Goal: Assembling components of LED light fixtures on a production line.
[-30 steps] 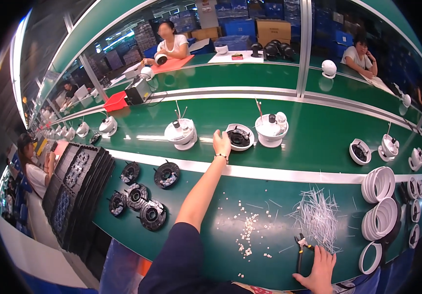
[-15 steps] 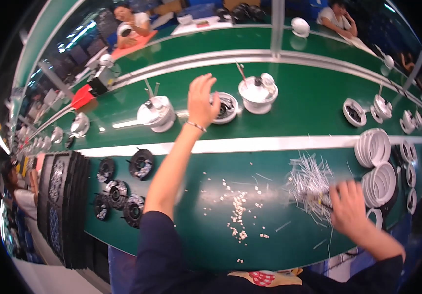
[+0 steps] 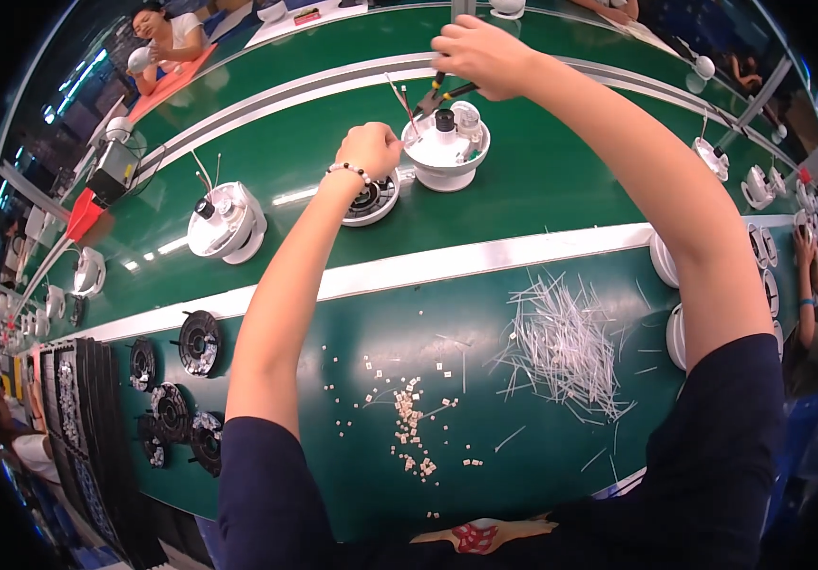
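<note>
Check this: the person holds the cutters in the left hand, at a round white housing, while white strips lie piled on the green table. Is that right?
No: the head view shows the cutters in the right hand, not the left hand. They are at a round white housing, and white strips lie piled on the green table.

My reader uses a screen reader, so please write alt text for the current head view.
A person's right hand holds pliers at a round white housing, with the left hand close to its left side. Nearer, a green bench carries thin white strips, small pale pieces and black round parts.
</note>
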Demonstrator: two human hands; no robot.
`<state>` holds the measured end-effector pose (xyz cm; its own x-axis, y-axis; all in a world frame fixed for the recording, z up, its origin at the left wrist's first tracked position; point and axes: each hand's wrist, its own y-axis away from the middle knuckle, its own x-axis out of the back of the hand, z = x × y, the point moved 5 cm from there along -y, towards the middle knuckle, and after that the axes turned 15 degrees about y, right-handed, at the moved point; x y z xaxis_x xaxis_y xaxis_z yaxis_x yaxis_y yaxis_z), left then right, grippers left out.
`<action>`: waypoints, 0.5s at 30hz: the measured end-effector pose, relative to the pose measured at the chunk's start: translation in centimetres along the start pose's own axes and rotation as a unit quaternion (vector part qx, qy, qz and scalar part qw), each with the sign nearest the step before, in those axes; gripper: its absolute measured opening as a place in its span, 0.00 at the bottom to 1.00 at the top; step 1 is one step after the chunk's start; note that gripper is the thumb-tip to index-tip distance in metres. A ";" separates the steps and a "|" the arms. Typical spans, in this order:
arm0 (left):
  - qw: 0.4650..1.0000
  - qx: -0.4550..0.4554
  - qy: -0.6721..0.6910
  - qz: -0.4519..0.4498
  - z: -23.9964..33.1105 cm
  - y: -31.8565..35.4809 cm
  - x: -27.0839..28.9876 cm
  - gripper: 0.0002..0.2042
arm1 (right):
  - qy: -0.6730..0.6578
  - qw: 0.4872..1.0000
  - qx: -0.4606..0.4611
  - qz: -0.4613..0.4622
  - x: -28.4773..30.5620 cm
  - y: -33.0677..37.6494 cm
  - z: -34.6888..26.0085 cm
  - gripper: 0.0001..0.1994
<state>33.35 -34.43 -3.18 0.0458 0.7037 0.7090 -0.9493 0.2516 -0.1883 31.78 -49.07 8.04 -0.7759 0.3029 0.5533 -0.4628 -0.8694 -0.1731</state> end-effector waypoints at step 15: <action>1.000 0.001 -0.014 0.009 2.8 -2.4 -1.6 0.08 | 0.091 0.983 0.100 -0.126 -3.8 -1.7 -1.8 0.16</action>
<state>34.68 -37.99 -1.93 0.0194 0.6894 0.7241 -0.9508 0.2366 -0.1998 34.75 -48.05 4.70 -0.7202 0.5673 0.3994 -0.5705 -0.8118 0.1244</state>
